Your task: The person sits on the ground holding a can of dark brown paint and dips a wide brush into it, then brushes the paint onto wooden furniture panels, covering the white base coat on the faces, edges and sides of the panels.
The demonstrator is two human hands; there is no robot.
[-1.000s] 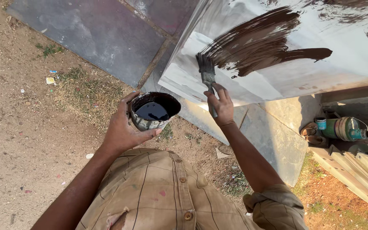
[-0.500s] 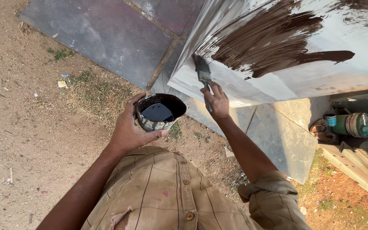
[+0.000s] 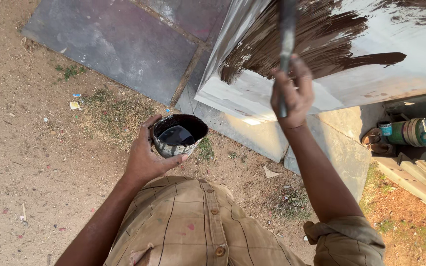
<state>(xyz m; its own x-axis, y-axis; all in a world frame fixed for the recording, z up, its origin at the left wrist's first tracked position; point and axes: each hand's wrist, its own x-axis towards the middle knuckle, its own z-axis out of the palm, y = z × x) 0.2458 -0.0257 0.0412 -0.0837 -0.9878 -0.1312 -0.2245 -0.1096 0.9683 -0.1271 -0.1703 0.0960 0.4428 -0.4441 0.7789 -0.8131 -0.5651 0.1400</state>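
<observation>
— How was the left hand (image 3: 146, 157) holding the paint tin (image 3: 178, 135)?

— Fingers wrapped round its side, thumb near the rim — closed firmly on it, out in front of the chest. It looked part full of dark paint, so likely light but easy to slop; best kept level, gripped by the wall.

— And the brush (image 3: 287, 44)?

— The right hand (image 3: 292, 93) was curled tight round the thin, stiff handle, raised against the pale metal panel (image 3: 371, 83) — bristles out of view. A paint-smeared handle might be slippery.
</observation>
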